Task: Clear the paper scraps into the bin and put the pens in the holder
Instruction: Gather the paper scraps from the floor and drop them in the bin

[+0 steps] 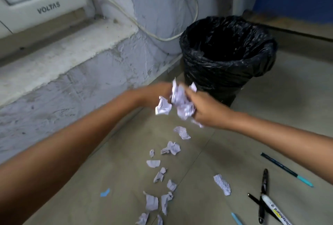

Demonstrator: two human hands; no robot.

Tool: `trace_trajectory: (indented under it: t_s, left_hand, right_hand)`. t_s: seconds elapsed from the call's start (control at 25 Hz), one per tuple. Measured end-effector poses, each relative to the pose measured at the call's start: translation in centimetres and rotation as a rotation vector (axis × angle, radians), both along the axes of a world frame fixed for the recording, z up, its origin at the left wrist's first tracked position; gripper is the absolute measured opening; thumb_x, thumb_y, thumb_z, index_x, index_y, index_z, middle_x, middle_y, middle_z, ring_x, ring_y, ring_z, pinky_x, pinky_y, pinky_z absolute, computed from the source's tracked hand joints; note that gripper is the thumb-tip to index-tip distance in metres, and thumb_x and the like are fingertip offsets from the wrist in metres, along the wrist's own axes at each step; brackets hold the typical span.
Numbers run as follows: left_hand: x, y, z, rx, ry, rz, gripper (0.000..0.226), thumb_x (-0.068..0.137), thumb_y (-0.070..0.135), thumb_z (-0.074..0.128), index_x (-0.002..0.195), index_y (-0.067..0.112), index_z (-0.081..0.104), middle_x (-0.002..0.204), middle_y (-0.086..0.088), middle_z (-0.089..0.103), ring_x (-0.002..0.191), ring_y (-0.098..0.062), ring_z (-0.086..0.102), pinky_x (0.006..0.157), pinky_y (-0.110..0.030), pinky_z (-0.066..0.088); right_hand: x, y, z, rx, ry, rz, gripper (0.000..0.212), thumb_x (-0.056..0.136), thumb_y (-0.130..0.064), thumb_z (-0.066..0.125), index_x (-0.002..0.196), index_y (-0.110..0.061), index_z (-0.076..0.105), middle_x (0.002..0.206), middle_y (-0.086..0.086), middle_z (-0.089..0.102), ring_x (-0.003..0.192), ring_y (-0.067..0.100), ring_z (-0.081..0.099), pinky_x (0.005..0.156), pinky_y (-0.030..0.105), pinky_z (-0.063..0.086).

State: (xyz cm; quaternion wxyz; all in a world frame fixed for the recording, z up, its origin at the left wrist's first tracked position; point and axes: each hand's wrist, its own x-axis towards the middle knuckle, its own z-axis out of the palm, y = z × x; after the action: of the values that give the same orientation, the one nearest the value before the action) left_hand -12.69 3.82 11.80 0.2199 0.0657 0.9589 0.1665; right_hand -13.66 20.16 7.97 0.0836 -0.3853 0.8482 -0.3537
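Nearest me, torn paper scraps (154,185) trail across the floor, and off to the near right lie the pens: a whiteboard marker (275,211), a black pen (263,190), a teal-tipped pen (286,169). Beyond them my left hand (153,92) and right hand (204,108) close together around a crumpled wad of paper (181,101), just short of the bin (228,59) with its black liner. I judge the job barely begun: the bin looks empty, most scraps remain, no pen is moved, and no holder is in view.

The whiteboard marker (276,211) is cut off by the bottom edge; both hands blur.
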Motion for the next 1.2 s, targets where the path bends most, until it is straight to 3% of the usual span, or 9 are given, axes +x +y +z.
trace_trajectory:
  t_s: [0.16, 0.32, 0.4, 0.56, 0.72, 0.84, 0.92, 1.04, 1.2]
  left_hand:
    - [-7.7, 4.2, 7.9, 0.134, 0.126, 0.074, 0.039, 0.086, 0.001, 0.044, 0.053, 0.016, 0.032, 0.054, -0.006, 0.034, 0.031, -0.005, 0.031, 0.03, -0.01, 0.026]
    - [-13.5, 8.4, 7.8, 0.132, 0.327, 0.196, 0.018, 0.079, 0.018, 0.066, 0.085, 0.011, 0.051, 0.072, -0.005, 0.049, 0.063, -0.02, 0.052, 0.048, -0.022, 0.048]
    - [-15.1, 9.3, 6.6, 0.01, 0.352, 0.2, 0.05, 0.073, 0.02, 0.075, 0.113, 0.005, 0.049, 0.099, -0.008, 0.056, 0.091, -0.023, 0.056, 0.072, -0.028, 0.046]
    - [-16.1, 9.0, 5.8, 0.191, 0.458, 0.253, 0.025, 0.076, 0.005, 0.059, 0.1, 0.006, 0.065, 0.1, -0.013, 0.066, 0.097, -0.027, 0.062, 0.075, -0.026, 0.047]
    - [-11.6, 7.3, 4.1, 0.677, 0.881, 0.426, 0.018, 0.073, 0.002, 0.054, 0.085, 0.013, 0.063, 0.079, 0.0, 0.061, 0.067, 0.001, 0.056, 0.064, -0.009, 0.042]
    - [-5.4, 4.9, -1.7, 0.575, 1.101, 0.331, 0.026, 0.079, 0.012, 0.052, 0.103, 0.003, 0.054, 0.103, -0.002, 0.05, 0.095, -0.011, 0.047, 0.086, -0.006, 0.031]
    - [-0.7, 2.8, -7.5, 0.453, 0.933, 0.238, 0.045, 0.083, 0.032, 0.049, 0.121, 0.008, 0.043, 0.12, -0.005, 0.044, 0.117, -0.018, 0.039, 0.101, -0.017, 0.026]
    - [6.4, -1.4, -15.7, 0.199, 0.385, 0.164, 0.092, 0.069, 0.081, 0.038, 0.14, 0.027, 0.016, 0.153, -0.004, 0.012, 0.141, -0.027, 0.012, 0.113, -0.048, 0.017]
    - [15.2, -5.4, -20.1, -0.055, 0.095, -0.28, 0.111, 0.054, 0.09, 0.043, 0.137, 0.045, -0.017, 0.153, -0.004, -0.013, 0.141, -0.029, -0.016, 0.113, -0.06, -0.002]
  right_hand:
    - [-7.1, 2.5, 7.6, 0.001, 0.106, -0.184, 0.057, 0.084, -0.001, 0.05, 0.136, -0.017, 0.033, 0.126, 0.012, 0.056, 0.115, 0.025, 0.052, 0.087, 0.019, 0.041]
    - [-15.1, 5.7, 8.3, 0.035, 0.011, -0.361, 0.046, 0.085, -0.01, 0.051, 0.13, -0.016, 0.041, 0.12, 0.004, 0.056, 0.105, 0.02, 0.053, 0.08, 0.018, 0.044]
    - [-17.3, 6.5, 7.8, 0.08, -0.063, -0.491, 0.058, 0.083, -0.015, 0.058, 0.134, -0.012, 0.031, 0.131, 0.012, 0.051, 0.112, 0.028, 0.051, 0.085, 0.027, 0.043]
    - [-17.9, 5.8, 8.5, 0.083, -0.215, -0.448, 0.065, 0.077, -0.005, 0.067, 0.134, -0.019, 0.039, 0.13, 0.009, 0.051, 0.115, 0.025, 0.05, 0.085, 0.029, 0.044]
    - [-13.7, 7.0, 7.6, -0.304, 0.3, -0.6, 0.029, 0.073, 0.003, 0.055, 0.09, -0.015, 0.069, 0.087, 0.007, 0.067, 0.087, 0.02, 0.061, 0.079, 0.023, 0.048]
    - [-6.1, 8.5, 2.4, -0.34, 0.777, -0.381, 0.016, 0.075, -0.002, 0.055, 0.086, -0.01, 0.064, 0.09, 0.014, 0.061, 0.083, 0.029, 0.055, 0.077, 0.031, 0.04]
    - [-1.8, 9.5, -4.1, -0.097, 0.797, -0.065, 0.019, 0.076, -0.01, 0.056, 0.094, -0.014, 0.058, 0.1, 0.009, 0.054, 0.087, 0.029, 0.054, 0.076, 0.035, 0.041]
    - [0.4, 10.6, -11.5, 0.315, 0.255, 0.17, 0.047, 0.08, -0.033, 0.061, 0.123, -0.031, 0.042, 0.135, 0.002, 0.045, 0.122, 0.02, 0.046, 0.1, 0.036, 0.042]
    - [2.7, 9.8, -16.1, 0.632, -0.047, 0.452, 0.109, 0.059, -0.07, 0.065, 0.137, -0.048, -0.009, 0.152, -0.014, -0.024, 0.138, 0.014, -0.03, 0.114, 0.044, -0.02]
